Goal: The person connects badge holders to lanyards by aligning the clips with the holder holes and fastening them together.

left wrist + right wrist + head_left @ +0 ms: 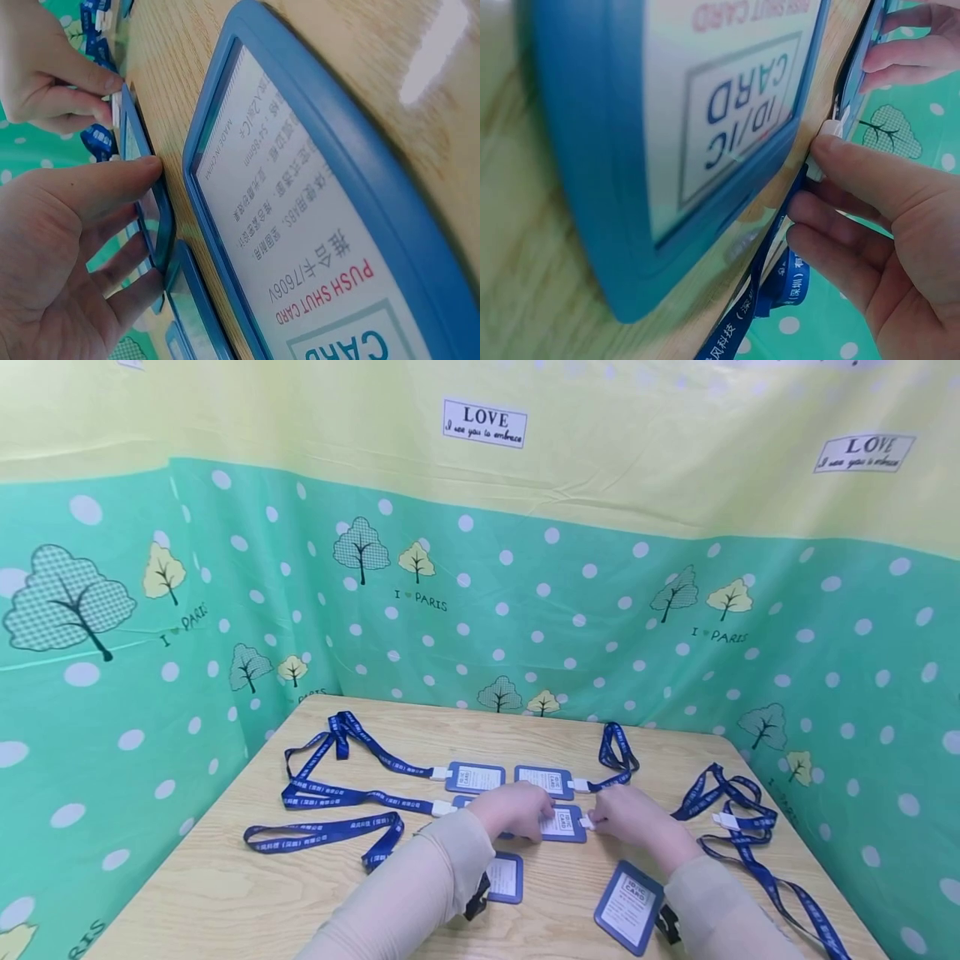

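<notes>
A blue-framed badge holder (564, 825) lies in the middle of the table, its card facing up. My left hand (517, 810) grips its left part, thumb on the near edge and fingers on the far edge, as the left wrist view shows. At its right end my right hand (626, 818) pinches the white lanyard clip (825, 146) between thumb and fingers. Blue lanyard strap (780, 277) runs from there. Just behind lie two more badge holders, one left (476, 777) and one right (544, 782). Another badge holder (461, 802) is partly hidden by my left hand.
Nearer me lie two loose badge holders, one by my left forearm (506, 878) and one by my right wrist (630, 907), with black clips beside them. Blue lanyards (322, 835) spread over the table's left, and others (738, 827) over its right. A patterned curtain (525, 610) hangs behind.
</notes>
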Motion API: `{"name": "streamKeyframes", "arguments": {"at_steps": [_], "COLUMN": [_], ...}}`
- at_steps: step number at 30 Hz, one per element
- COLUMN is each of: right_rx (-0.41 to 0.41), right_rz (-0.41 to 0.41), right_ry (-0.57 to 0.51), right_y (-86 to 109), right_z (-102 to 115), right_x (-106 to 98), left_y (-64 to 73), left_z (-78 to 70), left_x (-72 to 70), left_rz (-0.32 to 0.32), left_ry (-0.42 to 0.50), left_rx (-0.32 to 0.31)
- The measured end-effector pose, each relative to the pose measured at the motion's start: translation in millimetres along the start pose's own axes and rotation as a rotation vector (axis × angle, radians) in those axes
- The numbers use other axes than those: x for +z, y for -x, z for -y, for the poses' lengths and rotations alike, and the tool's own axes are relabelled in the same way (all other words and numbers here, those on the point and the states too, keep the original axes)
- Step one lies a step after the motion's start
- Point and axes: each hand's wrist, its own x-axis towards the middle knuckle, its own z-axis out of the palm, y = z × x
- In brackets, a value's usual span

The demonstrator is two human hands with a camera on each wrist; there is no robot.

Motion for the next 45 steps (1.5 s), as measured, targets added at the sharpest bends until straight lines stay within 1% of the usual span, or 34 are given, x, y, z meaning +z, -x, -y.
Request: {"name": "streamKeyframes", "arguments": {"at_steps": [3,9,19,32,41,45], "right_rx": [0.011,0.019,-0.016,0.004,0.035,0.033], "right_rz": [0.008,-0.002,-0.012,-0.018,-0.012,-0.020], "right_ry": [-0.014,-0.016,-0.003,-0.010,-0.038,-0.034], "right_y": [-0.3,-1.5,-1.2,-1.2,-0.7,-1.6], "right_z": [-0.2,-1.1,0.0,-0.3,-0.2,0.4], "right_x": [-0.2,0.3,0.0,2.5,2.6,3.2], "left_y": [-0.1,-0.5,-1.4,-2.8,-1.1,-1.6], "left_z": [0.4,0.9,1.3,0.8,-0.1,-0.5], "left_x": [0.5,1.7,2.0,3.6,2.5,2.5], "left_rz": [-0.002,-0.006,-0.009,-0.011,-0.005,-0.008], "left_ry": [0.003,0.008,-0.023,-0.043,-0.023,-0.031], "left_rx": [-0.001,-0.003,0.011,0.013,0.005,0.007]}}
